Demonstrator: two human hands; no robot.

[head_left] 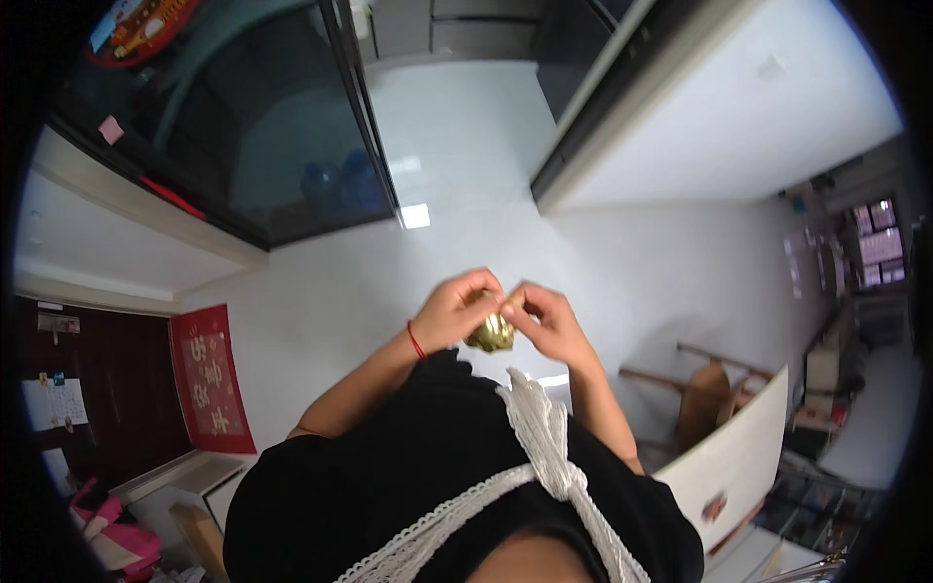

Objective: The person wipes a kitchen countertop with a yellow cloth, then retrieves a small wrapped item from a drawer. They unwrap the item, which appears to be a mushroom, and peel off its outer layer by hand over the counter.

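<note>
In the middle of the head view, my left hand (461,310) holds a shiny gold-coloured object (493,334), which looks like foil or a foil balloon. It hangs below the fingers. My right hand (545,321) pinches the upper edge of the same object with thumb and forefinger, and the fingertips of both hands nearly meet. A red cord bracelet (415,339) circles my left wrist. Both hands are in front of my black top, above the floor. The fingers partly cover the gold object, so its full shape is hidden.
A dark-framed glass sliding door (313,146) and a white wall (700,124) flank a doorway ahead. On the right are a white table (736,444) and a wooden chair (703,408). A red doormat (211,379) lies by a dark door (116,386) at left.
</note>
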